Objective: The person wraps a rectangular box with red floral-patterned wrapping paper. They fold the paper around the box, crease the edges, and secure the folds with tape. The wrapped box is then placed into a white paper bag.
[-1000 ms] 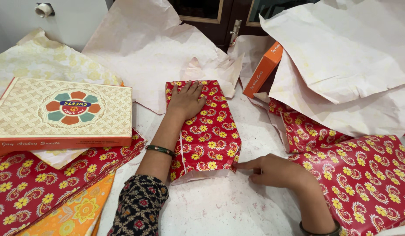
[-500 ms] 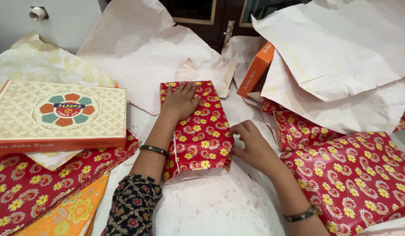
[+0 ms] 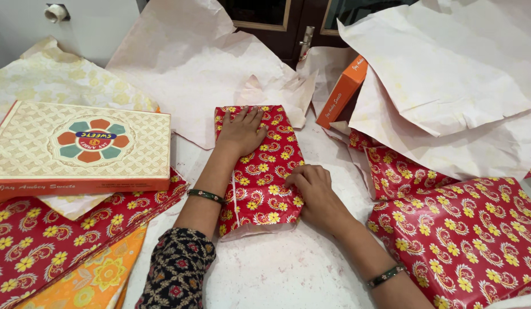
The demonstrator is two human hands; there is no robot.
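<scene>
A flat box wrapped in red paper with yellow flowers [image 3: 265, 166] lies in the middle of the white surface. My left hand [image 3: 240, 130] presses flat on its far half, fingers spread. My right hand [image 3: 312, 189] rests on the near right part of the wrapped box, fingers curled against the paper near its edge. Both wrists wear dark green bangles.
A cream and orange sweet box [image 3: 79, 146] sits at the left on red flowered sheets [image 3: 42, 246] and an orange sheet [image 3: 99, 280]. More red flowered paper [image 3: 466, 240] lies at the right. Crumpled pale paper [image 3: 448, 74] and an orange box [image 3: 344, 91] are behind.
My right hand has moved from the table beside the wrapped box's near right corner up onto the box. My left hand has stayed pressed on the far half.
</scene>
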